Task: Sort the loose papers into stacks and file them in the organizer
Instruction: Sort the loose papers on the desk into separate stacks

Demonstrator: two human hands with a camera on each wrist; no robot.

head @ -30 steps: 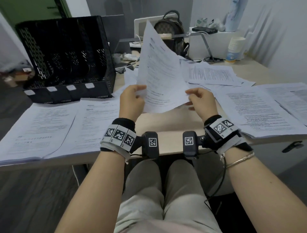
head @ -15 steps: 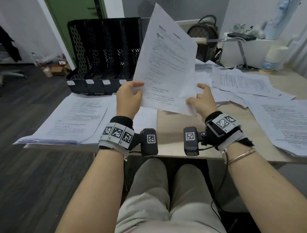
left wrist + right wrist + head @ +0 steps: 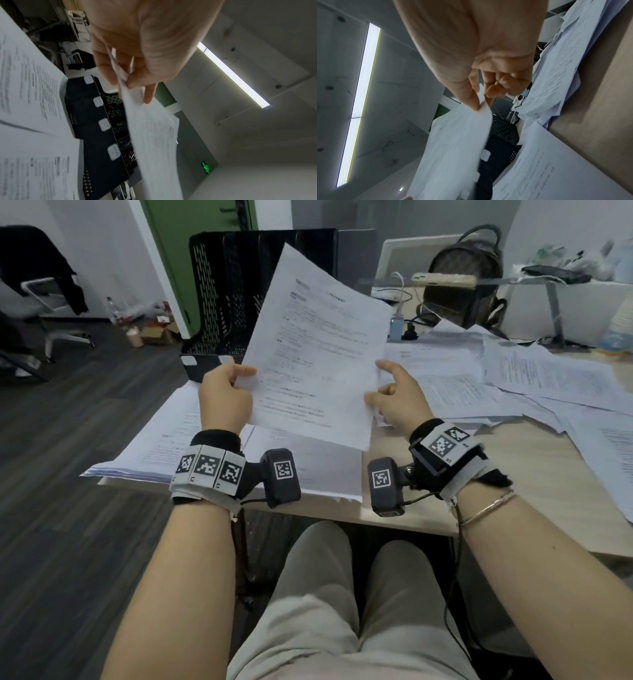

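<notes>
A printed sheaf of papers (image 3: 318,350) stands nearly upright above the desk's front left part. My left hand (image 3: 224,397) pinches its lower left edge between thumb and fingers (image 3: 126,79). My right hand (image 3: 394,398) pinches the lower right edge, thumb against forefinger (image 3: 476,102). Behind the sheaf stands the black mesh organizer (image 3: 222,292) with white label tabs (image 3: 104,124) on its front. Two sorted stacks (image 3: 164,440) lie flat on the desk below my left hand. Loose papers (image 3: 534,381) are strewn over the right half of the desk.
A brown backpack (image 3: 462,278) and a white monitor back (image 3: 404,258) stand behind the papers. A grey desk shelf (image 3: 548,285) and a stack of paper cups (image 3: 621,323) sit at the far right. An office chair (image 3: 41,299) is on the dark floor to the left.
Both hands have carried the sheaf leftward, toward the organizer, and it now stands squarer to me. My view has swung left too, so the organizer sits nearer the middle.
</notes>
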